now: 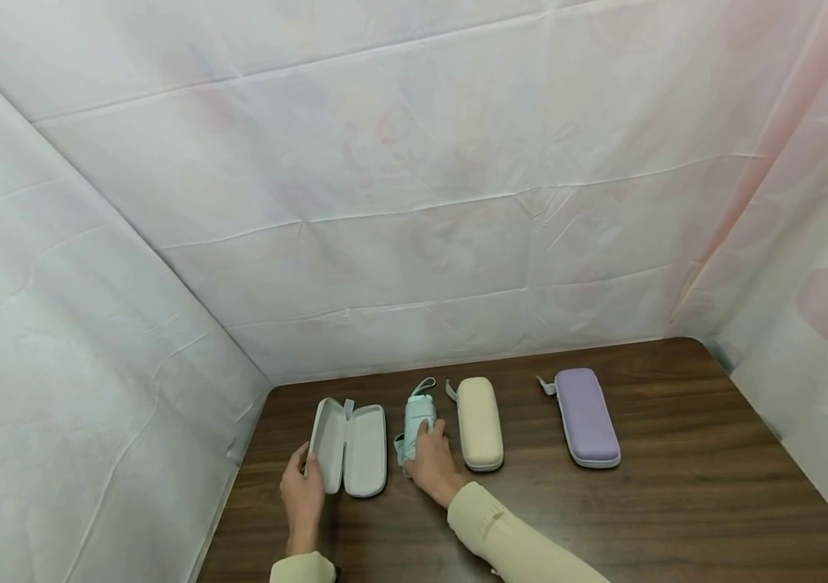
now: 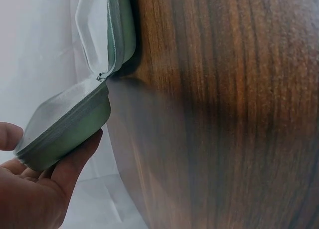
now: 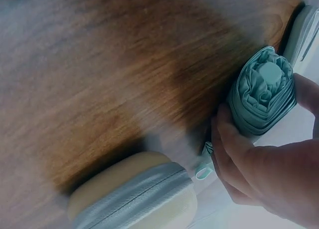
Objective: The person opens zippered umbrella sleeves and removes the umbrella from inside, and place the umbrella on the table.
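At the table's left side lies an unzipped green case [image 1: 366, 453] with a pale grey lining, its two halves spread apart. My left hand [image 1: 303, 492] holds the outer edge of its left half, thumb on the rim and fingers under the shell [image 2: 75, 131]. To the right of the case is a folded mint-green umbrella [image 1: 419, 414] with a wrist loop at its far end. My right hand [image 1: 434, 463] grips the umbrella from above, thumb on one side and fingers on the other; the rolled fabric end [image 3: 264, 87] faces the right wrist camera.
A closed cream case [image 1: 480, 423] lies just right of the right hand. Farther right is a closed purple case [image 1: 588, 417]. The dark wooden table [image 1: 676, 502] meets white patterned cloth [image 1: 414, 267] hung behind it and at both sides.
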A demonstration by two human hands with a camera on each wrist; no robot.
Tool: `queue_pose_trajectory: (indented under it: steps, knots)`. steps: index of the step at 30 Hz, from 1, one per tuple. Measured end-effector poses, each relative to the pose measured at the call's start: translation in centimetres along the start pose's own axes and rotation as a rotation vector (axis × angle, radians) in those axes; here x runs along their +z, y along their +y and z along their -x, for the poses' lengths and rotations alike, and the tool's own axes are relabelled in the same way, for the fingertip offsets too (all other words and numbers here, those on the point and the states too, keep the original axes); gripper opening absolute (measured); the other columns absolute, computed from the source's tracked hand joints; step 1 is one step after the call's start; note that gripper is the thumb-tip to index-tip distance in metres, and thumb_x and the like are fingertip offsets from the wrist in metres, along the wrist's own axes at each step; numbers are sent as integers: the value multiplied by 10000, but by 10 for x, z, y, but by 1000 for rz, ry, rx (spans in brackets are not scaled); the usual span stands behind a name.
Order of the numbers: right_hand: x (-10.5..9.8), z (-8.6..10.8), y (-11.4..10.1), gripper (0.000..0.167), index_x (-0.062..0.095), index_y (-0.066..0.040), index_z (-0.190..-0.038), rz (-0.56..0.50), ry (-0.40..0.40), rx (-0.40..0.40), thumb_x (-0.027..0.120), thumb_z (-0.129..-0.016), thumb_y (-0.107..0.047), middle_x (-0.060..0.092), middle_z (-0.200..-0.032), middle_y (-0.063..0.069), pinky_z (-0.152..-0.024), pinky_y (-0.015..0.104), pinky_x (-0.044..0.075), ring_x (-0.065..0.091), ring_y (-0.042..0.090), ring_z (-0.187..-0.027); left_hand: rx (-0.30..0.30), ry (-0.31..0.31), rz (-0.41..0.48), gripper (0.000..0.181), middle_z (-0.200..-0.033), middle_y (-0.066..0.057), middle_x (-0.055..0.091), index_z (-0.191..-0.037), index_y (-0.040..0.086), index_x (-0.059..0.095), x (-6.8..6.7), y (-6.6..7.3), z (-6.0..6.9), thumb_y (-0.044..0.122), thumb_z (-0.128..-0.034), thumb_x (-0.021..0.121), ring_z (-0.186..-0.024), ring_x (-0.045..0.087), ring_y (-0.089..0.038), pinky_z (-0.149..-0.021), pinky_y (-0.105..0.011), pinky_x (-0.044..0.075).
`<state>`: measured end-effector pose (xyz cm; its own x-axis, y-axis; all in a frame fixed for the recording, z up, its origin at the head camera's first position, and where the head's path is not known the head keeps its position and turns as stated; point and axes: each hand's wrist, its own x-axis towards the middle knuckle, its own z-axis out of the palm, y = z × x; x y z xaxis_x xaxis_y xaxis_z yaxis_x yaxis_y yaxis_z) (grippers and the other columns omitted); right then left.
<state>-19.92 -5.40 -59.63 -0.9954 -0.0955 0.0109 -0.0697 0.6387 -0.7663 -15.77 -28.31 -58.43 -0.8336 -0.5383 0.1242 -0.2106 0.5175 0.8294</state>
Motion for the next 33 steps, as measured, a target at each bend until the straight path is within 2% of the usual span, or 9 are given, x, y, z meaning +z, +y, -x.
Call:
queue_pose_trajectory:
  steps: [10,20,33]
  knots:
    - [3,-4,-1,855,411,220,-1481,52,-46,-14,875,-837,-98,367,-1411,406,-851,539,586,582,521,-1112,0,-11,-1,419,-1363,-354,624,-1438,-56,590,1,-1,-5,156,-1103,454,-1228,620,-513,-1006,-659,488]
    - [7,-3,-4,850,450,185,-1480,226,-53,-80,873,-860,-214,454,-1355,354,-791,493,608,590,461,-1134,-8,-22,-8,427,-1389,-349,612,-1443,-62,585,-3,-2,-10,156,-1102,449,-1258,607,-516,-1032,-652,476]
    - [12,-8,-6,905,428,188,-1495,204,-95,-93,892,-869,-273,450,-1324,338,-840,461,600,592,437,-1124,-6,-32,-7,425,-1388,-343,615,-1443,-60,585,-5,-1,-13,163,-1107,451,-1257,608,-513,-1026,-641,480]
